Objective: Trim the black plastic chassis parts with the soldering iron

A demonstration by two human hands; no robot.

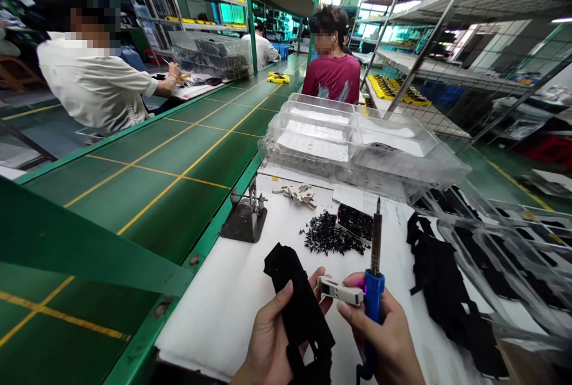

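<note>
My left hand (pixel 272 325) is closed around a long black plastic part (pixel 304 307) with cut-outs at its lower end. In my right hand (pixel 388 337) is a blue-handled soldering iron (pixel 374 295), its tip pointing up. The thumb and a fingertip of that same hand pinch a small off-white plastic piece (pixel 340 291), close to the black part's right edge. Beyond the hands lies a heap of tiny black pieces (pixel 328 235), next to a small open box (pixel 355 222) full of them. More off-white pieces (pixel 299 195) lie behind the heap.
A metal soldering iron stand (pixel 245 218) sits at the worktop's left edge, beside a green conveyor (pixel 179 158) carrying a yellow toy car (pixel 277 77). Clear plastic trays (pixel 357 134) are stacked behind. Black parts (pixel 451 289) lie at right. Two co-workers sit nearby.
</note>
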